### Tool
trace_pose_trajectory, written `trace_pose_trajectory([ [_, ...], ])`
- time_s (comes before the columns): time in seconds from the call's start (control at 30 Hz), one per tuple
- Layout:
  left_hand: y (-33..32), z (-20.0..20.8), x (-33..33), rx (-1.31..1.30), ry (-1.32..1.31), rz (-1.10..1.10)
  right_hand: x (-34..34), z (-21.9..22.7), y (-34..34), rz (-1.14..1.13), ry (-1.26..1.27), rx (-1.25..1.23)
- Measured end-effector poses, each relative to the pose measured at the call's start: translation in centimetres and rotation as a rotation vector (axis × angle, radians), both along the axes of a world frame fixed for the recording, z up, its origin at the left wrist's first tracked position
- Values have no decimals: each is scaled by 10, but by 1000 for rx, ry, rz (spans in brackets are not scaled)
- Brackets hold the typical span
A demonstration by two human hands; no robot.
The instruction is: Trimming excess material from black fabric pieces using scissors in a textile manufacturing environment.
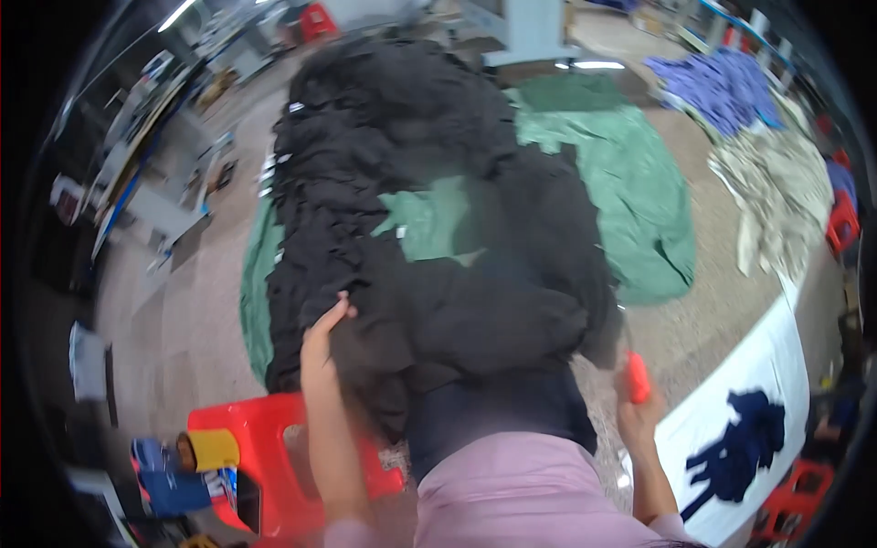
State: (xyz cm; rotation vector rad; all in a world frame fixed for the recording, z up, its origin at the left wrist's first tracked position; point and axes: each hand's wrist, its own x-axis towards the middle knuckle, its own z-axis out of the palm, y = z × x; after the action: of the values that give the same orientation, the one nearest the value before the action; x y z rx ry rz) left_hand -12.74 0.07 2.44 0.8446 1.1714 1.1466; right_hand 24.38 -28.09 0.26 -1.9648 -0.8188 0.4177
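Observation:
A large heap of black garments (338,155) spreads before me, with part of it drawn over my lap. At the heap's near left, my left hand (327,327) is closed on a fold of black cloth (375,342), its fingers partly hidden. My right hand (637,416), to the right of my lap, is wrapped round the red handle of a tool (637,377). A thin metal part seems to rise from that handle, too blurred to name its kind. The tool is beside the right edge of the black cloth.
Green sheeting (639,201) lies under the heap. A red plastic stool (265,420) at my left bears a yellow cone or roll (215,449) and a blue box-like item (169,484). Dark blue cloth (744,443) lies on a white sheet (786,365) at right. Purple garments (722,91) and beige garments (776,187) lie farther off.

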Motion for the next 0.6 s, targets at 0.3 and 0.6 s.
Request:
trace_pose_trajectory([
  [0.3,150,199,-103,693,-281,177,8,-12,2,39,26,52],
  [0.6,9,50,-241,419,-238,753,-14,12,38,90,-126,-132],
])
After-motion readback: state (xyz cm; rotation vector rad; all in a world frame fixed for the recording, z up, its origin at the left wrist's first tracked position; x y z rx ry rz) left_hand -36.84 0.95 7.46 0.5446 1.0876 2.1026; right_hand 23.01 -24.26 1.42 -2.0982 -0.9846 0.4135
